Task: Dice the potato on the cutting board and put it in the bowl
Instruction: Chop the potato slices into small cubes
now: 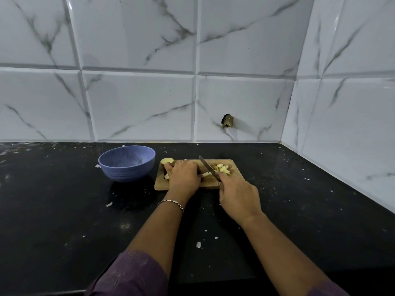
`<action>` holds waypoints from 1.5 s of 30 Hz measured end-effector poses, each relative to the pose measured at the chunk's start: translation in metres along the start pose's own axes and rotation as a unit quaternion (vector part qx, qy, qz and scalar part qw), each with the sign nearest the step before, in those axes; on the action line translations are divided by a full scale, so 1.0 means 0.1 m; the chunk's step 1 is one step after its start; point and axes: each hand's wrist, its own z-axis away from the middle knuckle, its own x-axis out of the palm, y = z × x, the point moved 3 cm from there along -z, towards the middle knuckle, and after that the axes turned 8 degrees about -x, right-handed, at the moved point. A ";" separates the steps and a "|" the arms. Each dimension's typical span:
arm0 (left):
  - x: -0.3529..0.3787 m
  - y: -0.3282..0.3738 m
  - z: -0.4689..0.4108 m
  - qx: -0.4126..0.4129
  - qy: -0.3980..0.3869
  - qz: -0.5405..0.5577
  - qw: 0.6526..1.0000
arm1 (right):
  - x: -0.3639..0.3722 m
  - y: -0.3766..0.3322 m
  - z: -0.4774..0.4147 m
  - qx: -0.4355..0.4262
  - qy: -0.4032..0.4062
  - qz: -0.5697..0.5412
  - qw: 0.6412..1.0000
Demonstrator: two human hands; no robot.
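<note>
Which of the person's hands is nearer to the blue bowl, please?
Left. The left hand holds the potato on the cutting board, just right of the bowl; the right hand grips the knife farther right.

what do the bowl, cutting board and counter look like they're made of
Bowl: probably plastic, perhaps wheat-straw type; matte blue-violet with dark speckles and fine ridges on the wall.
Cutting board: wood or bamboo, light brown, matte, faint grain.
Counter: likely polished black stone, faintly glossy with pale flecks.
</note>
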 end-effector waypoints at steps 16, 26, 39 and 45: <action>0.03 0.03 0.01 -0.013 0.006 0.020 1.000 | -0.01 -0.05 0.00 -0.006 -0.008 -0.014 1.000; 0.06 0.02 -0.01 -0.015 0.010 0.025 1.000 | 0.02 0.00 0.01 -0.005 0.012 0.005 1.000; 0.05 -0.04 -0.08 -0.056 0.013 0.055 0.997 | -0.07 -0.05 0.03 0.001 0.008 -0.068 0.998; 0.09 -0.03 -0.07 -0.055 0.009 0.066 0.996 | -0.05 -0.06 0.02 0.006 -0.006 -0.065 0.998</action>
